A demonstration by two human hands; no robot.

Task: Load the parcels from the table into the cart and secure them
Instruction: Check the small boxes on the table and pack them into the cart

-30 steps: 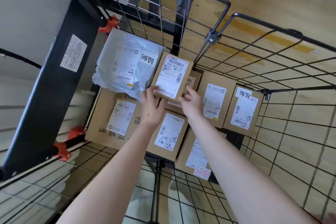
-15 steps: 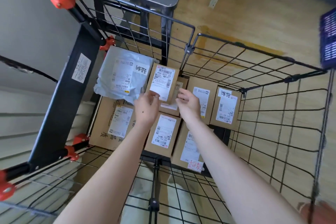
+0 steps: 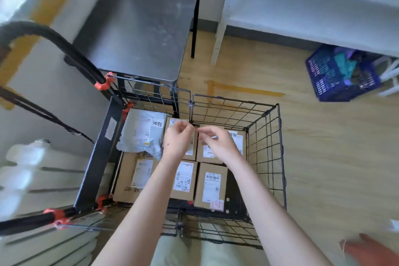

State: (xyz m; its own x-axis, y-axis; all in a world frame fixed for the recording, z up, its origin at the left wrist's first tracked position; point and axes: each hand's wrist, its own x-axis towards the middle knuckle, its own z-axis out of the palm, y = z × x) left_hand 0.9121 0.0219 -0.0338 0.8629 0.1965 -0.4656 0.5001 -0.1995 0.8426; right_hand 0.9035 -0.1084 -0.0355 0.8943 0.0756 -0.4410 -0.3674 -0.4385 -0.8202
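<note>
Over the far half of the black wire-mesh cart (image 3: 267, 149), the left hand (image 3: 177, 142) and right hand (image 3: 219, 143) hover side by side, fingers loosely curled, fingertips nearly meeting, gripping no parcel. Inside the cart lie brown cardboard parcels (image 3: 211, 187), a grey plastic mailer bag (image 3: 141, 131) in its far-left corner; the grey metal table (image 3: 140, 17) stands just beyond it.
</note>
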